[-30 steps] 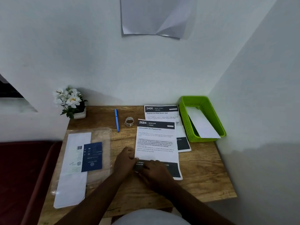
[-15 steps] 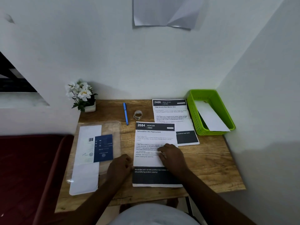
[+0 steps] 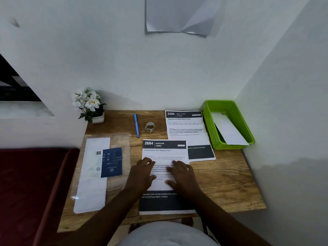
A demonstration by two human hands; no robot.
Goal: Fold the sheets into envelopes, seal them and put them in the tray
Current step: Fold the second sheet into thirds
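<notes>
The white printed sheet headed "2684" with black bands top and bottom point(image 3: 165, 174) lies flat and unfolded at the front edge of the wooden desk point(image 3: 229, 183), near its middle. Both hands rest flat on its middle: the left hand point(image 3: 142, 172) and the right hand point(image 3: 182, 174) have their fingers straight and slightly spread, pressing the paper, gripping nothing. A second printed sheet headed "2400" point(image 3: 184, 128) waits unfolded behind it, partly under its far right corner. The bright green slotted plastic tray point(image 3: 211, 121) stands at the back right corner and already holds one plain white folded piece point(image 3: 229, 130), so one looks done and at least two remain. A clear tape roll point(image 3: 150, 126) and blue pen point(image 3: 136, 125) sit near the back edge.
</notes>
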